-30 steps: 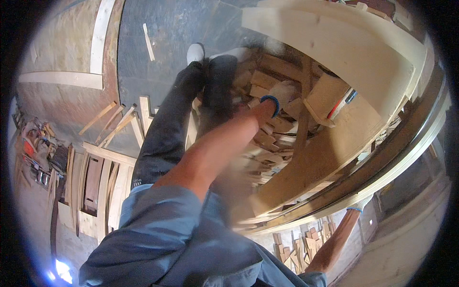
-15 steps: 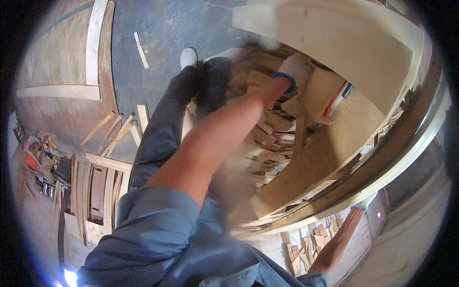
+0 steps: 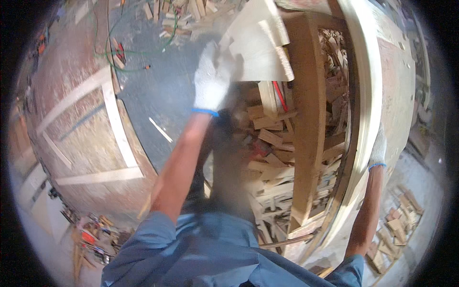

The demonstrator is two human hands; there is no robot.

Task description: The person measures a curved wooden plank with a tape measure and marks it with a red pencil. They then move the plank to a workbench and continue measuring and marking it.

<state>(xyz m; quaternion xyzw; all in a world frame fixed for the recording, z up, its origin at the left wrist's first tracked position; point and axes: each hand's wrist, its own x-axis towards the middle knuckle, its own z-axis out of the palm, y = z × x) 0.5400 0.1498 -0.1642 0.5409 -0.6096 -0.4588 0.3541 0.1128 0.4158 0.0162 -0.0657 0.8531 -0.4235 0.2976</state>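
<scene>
My left hand [image 3: 211, 81], in a white glove with a blue cuff, is at the left edge of a broad pale panel [image 3: 256, 50]; its fingers are smeared by motion, so I cannot see whether they grip it. My right hand [image 3: 377, 148], gloved alike, grips the outer side of long pale curved boards [image 3: 361, 95]. Left of these runs a brown plank [image 3: 306, 143]. Beneath the panel, a red, narrow object [image 3: 279, 95] lies by jumbled wood offcuts [image 3: 267, 136].
Pale strips [image 3: 119, 134] form a frame on a worn board at left. A green hose [image 3: 123, 69] and wood scraps [image 3: 186, 14] lie on the dark floor ahead. A pile of tools [image 3: 93, 234] is at lower left, more offcuts [image 3: 397, 225] at lower right.
The view has swung round. My left hand has come out from over the offcuts to the pale panel's left edge. My right hand stays on the long boards, now higher in the picture.
</scene>
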